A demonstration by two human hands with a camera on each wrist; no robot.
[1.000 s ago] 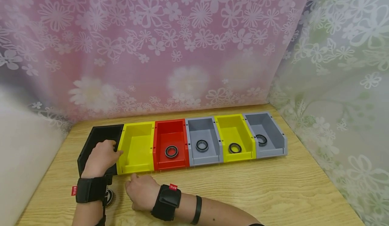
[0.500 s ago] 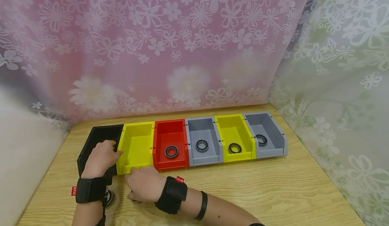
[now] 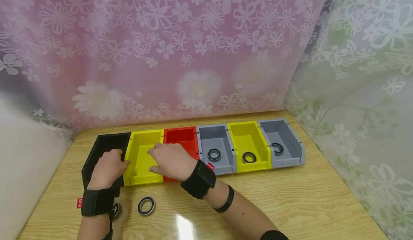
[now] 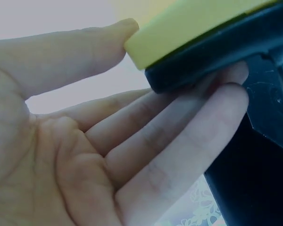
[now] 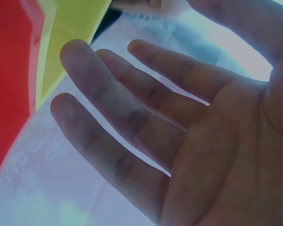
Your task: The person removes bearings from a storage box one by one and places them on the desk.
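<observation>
My left hand (image 3: 108,166) reaches over the black bin (image 3: 111,139) at the row's left end. In the left wrist view, its thumb (image 4: 99,44) touches the yellow wall (image 4: 174,33) while the fingers lie against the adjoining black wall (image 4: 203,61), so the hand pinches both walls. My right hand (image 3: 175,161) hovers over the left yellow bin (image 3: 146,143) and the red bin (image 3: 180,134), hiding much of the red one. Its fingers are spread and hold nothing, as the right wrist view shows. A bearing (image 3: 146,206) lies on the table in front of the yellow bin.
Another bearing (image 3: 116,210) is partly hidden behind the left wrist strap. Bearings also lie in the left grey bin (image 3: 214,155), the right yellow bin (image 3: 249,157) and the right grey bin (image 3: 277,149). A floral curtain (image 3: 180,53) hangs behind the wooden table (image 3: 258,200).
My right hand has lifted from the table and moved up and right over the bins, uncovering the bearing on the table. The left hand has stayed in place.
</observation>
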